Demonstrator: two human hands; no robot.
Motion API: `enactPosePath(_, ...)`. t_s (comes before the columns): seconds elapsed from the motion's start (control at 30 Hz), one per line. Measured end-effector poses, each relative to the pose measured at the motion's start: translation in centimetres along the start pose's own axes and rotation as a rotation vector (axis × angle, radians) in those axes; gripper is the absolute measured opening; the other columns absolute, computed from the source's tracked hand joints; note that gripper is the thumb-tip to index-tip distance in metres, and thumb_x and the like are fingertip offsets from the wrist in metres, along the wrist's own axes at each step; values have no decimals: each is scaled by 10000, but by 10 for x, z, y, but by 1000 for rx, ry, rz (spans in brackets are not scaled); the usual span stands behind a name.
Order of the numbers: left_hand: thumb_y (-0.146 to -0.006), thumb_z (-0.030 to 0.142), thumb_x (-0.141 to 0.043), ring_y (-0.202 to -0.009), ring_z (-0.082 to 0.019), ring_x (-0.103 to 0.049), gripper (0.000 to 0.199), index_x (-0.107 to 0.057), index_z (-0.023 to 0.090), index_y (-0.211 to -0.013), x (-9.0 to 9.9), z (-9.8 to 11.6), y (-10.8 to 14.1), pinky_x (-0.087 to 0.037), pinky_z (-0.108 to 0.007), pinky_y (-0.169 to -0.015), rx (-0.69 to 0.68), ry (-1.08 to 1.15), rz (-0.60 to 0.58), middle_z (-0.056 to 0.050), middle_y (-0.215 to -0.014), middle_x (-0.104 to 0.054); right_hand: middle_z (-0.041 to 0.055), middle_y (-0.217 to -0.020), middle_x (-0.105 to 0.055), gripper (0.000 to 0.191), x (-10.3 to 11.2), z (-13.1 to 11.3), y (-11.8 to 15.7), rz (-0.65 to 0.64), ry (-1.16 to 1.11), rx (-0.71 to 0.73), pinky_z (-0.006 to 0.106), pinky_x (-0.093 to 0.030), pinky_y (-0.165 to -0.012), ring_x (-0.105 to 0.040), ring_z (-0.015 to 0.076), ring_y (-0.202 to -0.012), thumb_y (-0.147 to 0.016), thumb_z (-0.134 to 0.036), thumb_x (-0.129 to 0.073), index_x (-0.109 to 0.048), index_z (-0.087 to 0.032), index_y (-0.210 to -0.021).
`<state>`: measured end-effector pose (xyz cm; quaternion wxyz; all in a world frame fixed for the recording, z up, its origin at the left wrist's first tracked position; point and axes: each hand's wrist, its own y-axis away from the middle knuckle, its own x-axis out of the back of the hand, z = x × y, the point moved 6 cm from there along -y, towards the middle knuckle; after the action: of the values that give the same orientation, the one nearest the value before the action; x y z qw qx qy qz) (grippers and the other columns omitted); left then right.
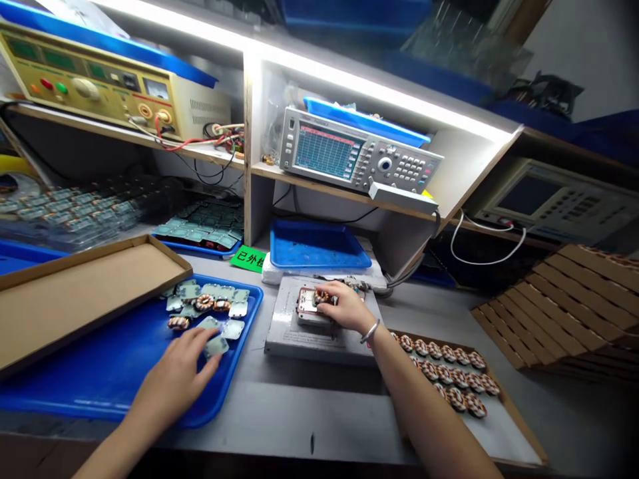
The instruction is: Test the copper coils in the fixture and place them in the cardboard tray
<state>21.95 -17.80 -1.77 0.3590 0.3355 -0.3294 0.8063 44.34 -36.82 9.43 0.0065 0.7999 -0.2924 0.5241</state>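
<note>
Fig. 1. Right hand pinching a copper-wound toroidal coil on a test fixture.

I judge the coil stiff, fairly dense and slick-wired; I would grip its outer winding. The left hand lies open, fingertips on pale square-based coils in a blue tray. More coils sit in rows in a cardboard tray near the tabletop's front edge.

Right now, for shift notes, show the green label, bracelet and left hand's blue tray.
Green label (pixel 248 258), head view, its middle.
Bracelet (pixel 370 331), head view, its top curve.
Blue tray (pixel 253 326), head view, right rim.
</note>
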Motion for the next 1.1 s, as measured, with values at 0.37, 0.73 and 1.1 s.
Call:
enactPosePath(0.37, -833, 339, -325, -1011, -247, -535, 370, -550, 220, -1102, -21, 19, -25, -448, -359, -835, -104, -236, -148, -125, -1161, -477, 61, -978, -624, 330, -5, 2, 4, 76, -22, 10, 365, -425, -886, -531, 198, -952, -727, -126, -603, -638, -203, -1046)
enactPosePath(0.73, -786, 234, -334, -1114, -279, -507, 474, -479, 237, -1237, -17, 17, -11, -482, -381, -821, -93, -314, -159, -139, -1265, -468, 51, -950, -617, 338, -8, 1, 6, 94, 31, 28, 361, -423, -854, -531, 192, -922, -733, -135, -592, -632, -240, -1052)
enactPosePath(1.1, -811, 405, -397, -1085, -288, -529, 376, -601, 234, -1077, -22, 2, -12, -463, -378, -855, -127, -227, -126, -150, -1224, -509, 47, -960, -623, 330, -8, 1, 8, 103, 42, 3, 340, -408, -853, -530, 198, -943, -724, -140, -594, -641, -239, -1035)
